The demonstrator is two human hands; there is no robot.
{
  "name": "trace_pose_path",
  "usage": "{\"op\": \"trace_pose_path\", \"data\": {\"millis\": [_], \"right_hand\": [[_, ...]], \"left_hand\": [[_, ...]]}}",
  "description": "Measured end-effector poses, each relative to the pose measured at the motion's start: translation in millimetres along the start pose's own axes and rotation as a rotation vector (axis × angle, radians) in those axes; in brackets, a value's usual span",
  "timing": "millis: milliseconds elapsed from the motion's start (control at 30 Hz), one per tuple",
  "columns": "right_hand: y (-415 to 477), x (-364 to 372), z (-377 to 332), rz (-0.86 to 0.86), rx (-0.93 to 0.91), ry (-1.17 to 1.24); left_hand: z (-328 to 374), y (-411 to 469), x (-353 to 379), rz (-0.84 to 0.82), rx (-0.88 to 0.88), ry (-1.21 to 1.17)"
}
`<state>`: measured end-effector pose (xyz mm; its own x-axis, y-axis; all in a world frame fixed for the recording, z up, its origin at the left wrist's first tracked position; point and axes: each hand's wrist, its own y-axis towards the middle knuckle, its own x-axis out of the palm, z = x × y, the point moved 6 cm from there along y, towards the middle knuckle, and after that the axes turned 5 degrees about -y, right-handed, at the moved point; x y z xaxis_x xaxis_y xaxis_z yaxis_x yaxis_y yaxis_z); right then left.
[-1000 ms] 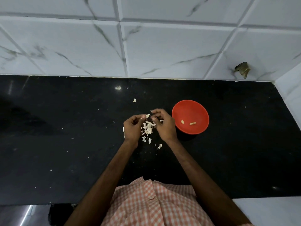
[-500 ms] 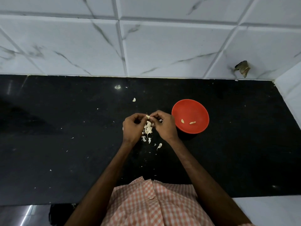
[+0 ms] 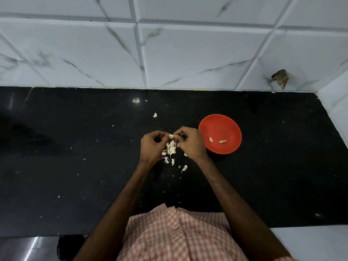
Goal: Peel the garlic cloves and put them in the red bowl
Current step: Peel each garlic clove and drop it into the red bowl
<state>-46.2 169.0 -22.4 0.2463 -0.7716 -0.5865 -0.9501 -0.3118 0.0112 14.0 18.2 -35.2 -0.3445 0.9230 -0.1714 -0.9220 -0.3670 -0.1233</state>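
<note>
My left hand (image 3: 152, 146) and my right hand (image 3: 191, 144) meet fingertip to fingertip above the black counter (image 3: 75, 166). Between them they pinch one small pale garlic clove (image 3: 171, 136). Below the fingers lies a heap of garlic cloves and white skins (image 3: 170, 150), partly hidden by both hands. The red bowl (image 3: 222, 127) stands just right of my right hand and holds two peeled cloves (image 3: 216, 140).
A lone clove (image 3: 154, 115) lies farther back on the counter. White skin flakes (image 3: 184, 168) are scattered near the heap. A marbled tile wall (image 3: 169, 53) closes the back, another wall (image 3: 337, 102) the right. The counter's front edge runs by my checked shirt (image 3: 177, 234).
My hands drew closer together: the right hand's fingertips came onto the clove that the left hand held. The bowl and its two cloves stayed put.
</note>
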Motion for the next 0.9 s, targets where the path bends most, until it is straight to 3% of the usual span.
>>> {"op": "trace_pose_path", "data": {"millis": [433, 700, 800, 900], "right_hand": [[-1, 1, 7, -0.082, 0.136, 0.189], [-1, 3, 12, -0.054, 0.216, 0.485], [-5, 8, 5, -0.08, 0.193, 0.613], [-5, 8, 3, -0.11, 0.16, 0.56]], "left_hand": [[5, 0, 5, -0.074, -0.016, -0.011], [5, -3, 11, -0.14, -0.06, -0.276], [6, -4, 12, -0.088, 0.005, -0.322], [3, -2, 9, -0.048, 0.062, -0.313]]}}
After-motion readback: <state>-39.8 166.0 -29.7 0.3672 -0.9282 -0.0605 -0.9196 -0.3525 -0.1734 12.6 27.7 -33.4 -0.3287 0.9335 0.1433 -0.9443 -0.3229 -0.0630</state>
